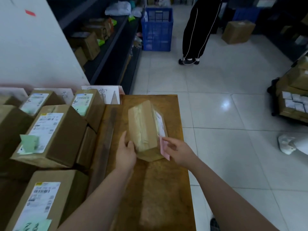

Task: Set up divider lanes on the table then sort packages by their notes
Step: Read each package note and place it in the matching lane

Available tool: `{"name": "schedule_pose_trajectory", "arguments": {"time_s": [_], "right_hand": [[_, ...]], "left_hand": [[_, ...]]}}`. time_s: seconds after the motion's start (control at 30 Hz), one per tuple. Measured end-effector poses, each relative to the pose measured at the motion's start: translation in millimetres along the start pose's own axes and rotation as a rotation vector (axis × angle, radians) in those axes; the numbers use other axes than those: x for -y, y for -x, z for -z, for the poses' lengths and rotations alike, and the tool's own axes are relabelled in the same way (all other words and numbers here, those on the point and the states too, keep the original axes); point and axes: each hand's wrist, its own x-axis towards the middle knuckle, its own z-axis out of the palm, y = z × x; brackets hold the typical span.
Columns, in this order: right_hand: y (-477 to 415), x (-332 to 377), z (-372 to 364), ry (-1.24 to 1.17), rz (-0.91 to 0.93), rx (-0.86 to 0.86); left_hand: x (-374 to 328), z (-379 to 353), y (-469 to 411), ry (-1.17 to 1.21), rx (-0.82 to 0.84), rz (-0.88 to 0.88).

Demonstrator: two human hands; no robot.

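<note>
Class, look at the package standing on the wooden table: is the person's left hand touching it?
Touching. The head view shows the left hand pressed against the near left side of the package, fingers overlapping its edge with no gap showing.

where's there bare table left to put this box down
Bare wood runs along the table from the held box toward the near edge, between the forearms, plus a smaller strip beyond the box up to the sign card. Left of the dark divider, green-noted boxes sit packed together, with no room.
</note>
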Motion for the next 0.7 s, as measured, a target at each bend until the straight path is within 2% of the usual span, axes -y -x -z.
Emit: {"name": "schedule_pose_trajectory", "arguments": {"time_s": [0.1, 0.2, 0.3, 0.47, 0.7], "right_hand": [[-2.2, -1.6, -7.1, -0.040, -0.030, 0.009], [-5.2, -1.3, -13.6, -0.132, -0.088, 0.046], [-6.3, -1.8, -18.4, -0.104, -0.111, 0.000], [1.5, -8.5, -13.1, -0.045, -0.169, -0.091], [14.4, -19.1, -15.5, -0.123, -0.146, -0.129]], "left_hand": [[-1.6, 11.1, -6.1, -0.240, -0.017, -0.167], [-4.4, 16.4, -2.6, -0.212, 0.046, -0.085], [-7.2, 18.2, 1.5, -0.137, 0.123, -0.021], [2.7, 15.7, 11.5, -0.233, 0.159, 0.063], [18.1, 7.1, 29.1, -0.192, 0.262, 0.041]]}}
